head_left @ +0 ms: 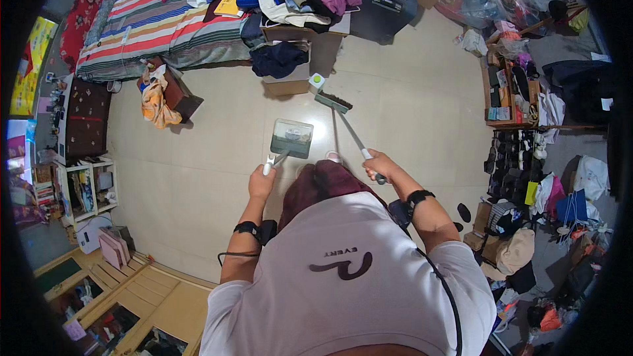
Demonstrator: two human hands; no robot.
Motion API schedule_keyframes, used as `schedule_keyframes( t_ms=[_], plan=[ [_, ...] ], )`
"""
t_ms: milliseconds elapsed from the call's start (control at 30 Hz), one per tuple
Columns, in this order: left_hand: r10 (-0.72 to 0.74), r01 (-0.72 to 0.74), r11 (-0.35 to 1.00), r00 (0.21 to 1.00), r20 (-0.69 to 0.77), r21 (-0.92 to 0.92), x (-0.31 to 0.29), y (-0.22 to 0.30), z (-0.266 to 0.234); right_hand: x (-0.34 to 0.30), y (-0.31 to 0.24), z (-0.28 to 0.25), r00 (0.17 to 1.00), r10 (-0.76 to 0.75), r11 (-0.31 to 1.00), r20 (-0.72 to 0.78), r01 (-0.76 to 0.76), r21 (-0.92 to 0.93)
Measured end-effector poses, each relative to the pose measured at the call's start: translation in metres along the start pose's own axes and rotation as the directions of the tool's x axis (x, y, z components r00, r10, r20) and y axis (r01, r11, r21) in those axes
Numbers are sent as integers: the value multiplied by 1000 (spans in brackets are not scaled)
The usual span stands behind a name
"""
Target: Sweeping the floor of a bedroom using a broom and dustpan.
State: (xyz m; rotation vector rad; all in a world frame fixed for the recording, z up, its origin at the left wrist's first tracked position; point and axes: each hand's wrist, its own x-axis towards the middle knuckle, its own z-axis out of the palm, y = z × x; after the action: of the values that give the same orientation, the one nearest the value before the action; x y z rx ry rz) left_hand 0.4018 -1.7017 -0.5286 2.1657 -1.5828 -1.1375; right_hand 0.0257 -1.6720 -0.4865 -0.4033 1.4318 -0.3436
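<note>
My left hand (261,183) is closed round the white handle of a long-handled dustpan (291,138). Its grey-green pan with a clear upper part is at the floor in front of me, left of centre. In my right hand (382,165) is the grey and white stick of a broom (354,133), gripped near its dark end. The broom's bristled head reaches forward and left to the floor, beyond the pan and apart from it. Close behind the bristles stands a small white box (316,81) with a green round spot, beside a cardboard box (288,84).
A bed (171,20) with striped bedding fills the far left. Dark clothes lie on the cardboard box, with a suitcase (384,12) to its right. A brown box (181,95) with an orange cloth stands left. Shelves, shoes (513,161) and bags line the right side.
</note>
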Motion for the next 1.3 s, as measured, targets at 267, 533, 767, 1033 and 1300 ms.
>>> schedule_keyframes(
  t_ms=[267,533,767,1033,1300],
  plan=[
    [9,-8,1000,1000,21,-26,-9,8,-1,-61,-6,-20,977,-50,989,-209,20,-144],
    [17,-18,999,999,30,29,-16,42,8,-18,-44,-80,967,-162,935,-197,86,-345],
    [-23,23,1000,1000,-15,-7,-19,79,50,27,-47,-143,989,-35,806,-144,-57,-589],
    [-29,27,999,994,-102,-18,-25,137,105,-23,-24,-174,996,85,784,39,-43,-619],
    [-144,134,985,986,-88,-107,-24,150,122,-57,-66,-224,973,120,924,196,-38,-379]
  ],
)
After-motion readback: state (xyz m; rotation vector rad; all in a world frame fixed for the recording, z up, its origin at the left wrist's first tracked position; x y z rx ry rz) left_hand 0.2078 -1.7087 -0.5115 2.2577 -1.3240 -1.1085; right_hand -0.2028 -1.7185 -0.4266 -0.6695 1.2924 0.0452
